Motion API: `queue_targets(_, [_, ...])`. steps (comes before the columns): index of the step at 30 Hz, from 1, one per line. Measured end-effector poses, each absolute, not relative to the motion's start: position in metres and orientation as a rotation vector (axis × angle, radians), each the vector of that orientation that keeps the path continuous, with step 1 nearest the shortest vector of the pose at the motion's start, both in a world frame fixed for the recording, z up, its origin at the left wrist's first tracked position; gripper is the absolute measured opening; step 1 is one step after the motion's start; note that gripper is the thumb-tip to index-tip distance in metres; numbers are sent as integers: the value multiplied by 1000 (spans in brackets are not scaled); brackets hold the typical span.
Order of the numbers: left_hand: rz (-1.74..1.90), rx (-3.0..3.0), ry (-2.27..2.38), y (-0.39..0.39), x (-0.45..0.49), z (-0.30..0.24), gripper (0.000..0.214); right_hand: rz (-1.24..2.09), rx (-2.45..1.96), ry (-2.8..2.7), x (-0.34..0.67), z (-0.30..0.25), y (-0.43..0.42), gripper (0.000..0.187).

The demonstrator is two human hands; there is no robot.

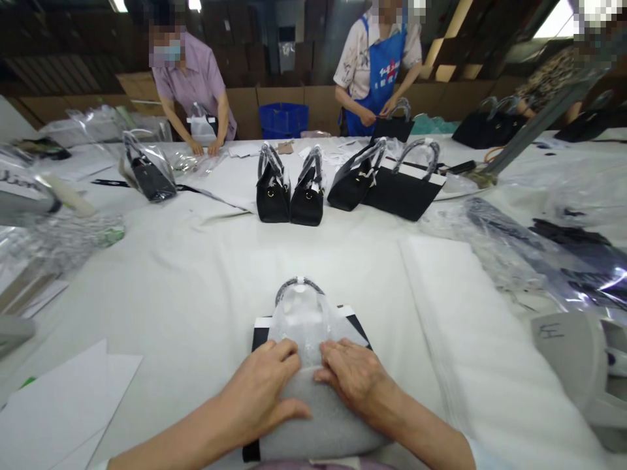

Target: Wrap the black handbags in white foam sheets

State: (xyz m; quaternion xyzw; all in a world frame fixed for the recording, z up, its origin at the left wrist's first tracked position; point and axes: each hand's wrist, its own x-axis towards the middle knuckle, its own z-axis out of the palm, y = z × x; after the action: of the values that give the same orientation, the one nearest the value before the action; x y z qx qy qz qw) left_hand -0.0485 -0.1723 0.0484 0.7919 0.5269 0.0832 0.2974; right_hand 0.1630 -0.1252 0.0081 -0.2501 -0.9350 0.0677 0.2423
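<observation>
A black handbag (259, 337) stands close in front of me, its handle (300, 282) wrapped in clear film. Thin translucent white foam sheet (306, 323) lies over the handle and upper front, and the lower front looks grey beneath it. My left hand (267, 385) has its fingers curled onto the foam sheet at the bag's top edge, with the thumb stretched out across the front. On the other side, my right hand (353, 377) presses the sheet with fingers bent and held together. The fingertips of both hands are partly hidden.
Several black handbags (306, 196) stand across the white table (206, 281). A stack of white foam sheets (470, 313) lies at right, white cards (68, 405) at left. Two people (196, 78) (382, 72) handle bags opposite; a metal post (539, 117) slants at far right.
</observation>
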Motion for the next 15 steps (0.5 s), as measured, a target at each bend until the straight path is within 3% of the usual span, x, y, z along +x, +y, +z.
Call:
queue_targets(2, [273,2125,1460,-177,-44,36,20,228,-660,-2585,166,10,-117,34])
queue_targets(8, [543,2140,1517,-188,-43,10,18,704,-674,-2560,194,31,-91,46])
queue_targets(15, [655,2342,1450,-189,-43,7,14,930,-1522,-2077,199,33,-82,29])
